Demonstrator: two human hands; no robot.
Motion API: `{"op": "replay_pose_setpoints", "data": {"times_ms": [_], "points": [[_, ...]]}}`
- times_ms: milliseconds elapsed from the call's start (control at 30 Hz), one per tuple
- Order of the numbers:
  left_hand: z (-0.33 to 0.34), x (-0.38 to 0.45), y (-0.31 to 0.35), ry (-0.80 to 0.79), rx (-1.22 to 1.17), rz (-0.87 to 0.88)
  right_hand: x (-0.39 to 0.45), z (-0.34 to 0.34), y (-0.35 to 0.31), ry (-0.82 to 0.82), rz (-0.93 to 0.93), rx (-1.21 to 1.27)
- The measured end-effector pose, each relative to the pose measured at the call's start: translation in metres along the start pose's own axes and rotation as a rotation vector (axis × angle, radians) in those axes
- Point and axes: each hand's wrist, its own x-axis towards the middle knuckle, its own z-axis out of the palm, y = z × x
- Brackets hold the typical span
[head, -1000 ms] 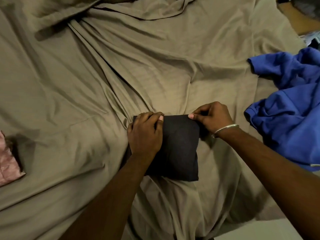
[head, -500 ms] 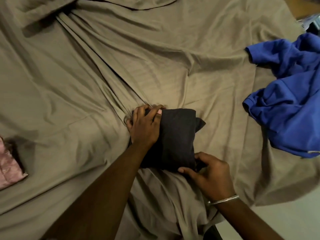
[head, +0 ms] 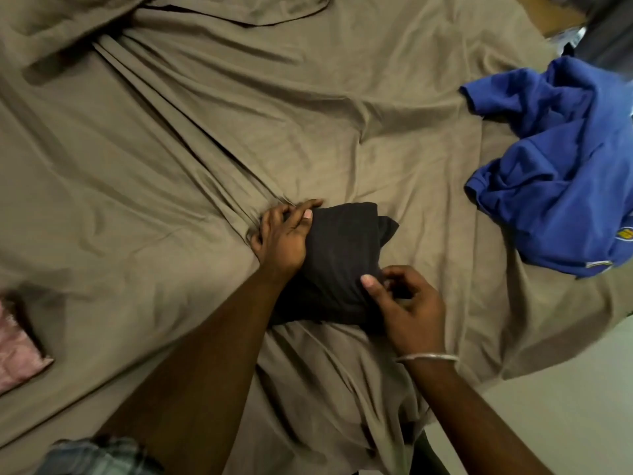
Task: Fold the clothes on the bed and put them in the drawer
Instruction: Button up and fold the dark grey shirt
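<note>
A black garment (head: 342, 255), folded into a small thick bundle, lies on the olive bed sheet (head: 171, 166) in the middle of the view. My left hand (head: 282, 236) grips its far left corner, fingers curled over the edge. Thumb and fingers of my right hand (head: 406, 303) pinch the bundle's near right corner; a silver bangle circles that wrist. A loose flap of black cloth sticks out at the far right corner. An unfolded blue garment (head: 555, 173) lies crumpled on the bed's right side.
A pink cloth (head: 15, 351) shows at the left edge of the bed. The bed's near right corner gives way to pale floor (head: 565, 399). Dark furniture and a brown surface (head: 548, 12) sit at the top right. The sheet is heavily wrinkled.
My right hand left the bundle's far right corner, came down to its near right corner and now pinches it. The left hand has held its corner throughout.
</note>
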Motion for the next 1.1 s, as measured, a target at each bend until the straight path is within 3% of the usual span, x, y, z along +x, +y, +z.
{"op": "replay_pose_setpoints", "data": {"times_ms": [200,333,467,567,667,733,767,800,867,933,1033,1100], "points": [[0.002,0.002,-0.003,0.005,-0.028,0.031,-0.012,0.019,0.02,0.188,0.14,-0.01],[0.003,0.004,-0.004,0.017,-0.046,0.022,-0.001,0.037,-0.013,0.305,0.189,-0.099],[0.003,0.004,-0.003,0.04,-0.081,0.007,0.037,0.05,-0.032,0.151,0.404,-0.195],[-0.001,0.001,-0.002,0.093,-0.255,-0.012,0.054,0.053,-0.024,0.109,0.402,-0.278],[-0.008,-0.029,0.005,0.35,-0.511,0.138,0.058,0.046,-0.017,0.144,0.354,-0.306],[-0.015,-0.055,0.008,0.658,-0.483,0.023,0.06,0.04,-0.017,0.12,0.378,-0.28],[-0.018,-0.065,0.008,0.729,-0.445,-0.105,0.06,0.039,-0.02,0.099,0.397,-0.245],[-0.021,-0.073,0.009,0.674,-0.456,-0.24,0.061,0.038,-0.023,0.07,0.413,-0.215],[-0.021,-0.081,0.007,0.339,-0.584,-0.468,0.061,0.038,-0.029,-0.037,0.408,-0.216],[-0.028,-0.079,0.006,0.096,-0.648,-0.558,0.061,0.04,-0.028,-0.121,0.403,-0.22],[-0.043,-0.065,0.002,-0.052,-0.747,-0.641,0.052,0.037,-0.027,-0.151,0.386,-0.117],[-0.046,-0.062,-0.003,-0.091,-0.824,-0.602,0.042,0.033,-0.03,-0.195,0.307,-0.127]]}}
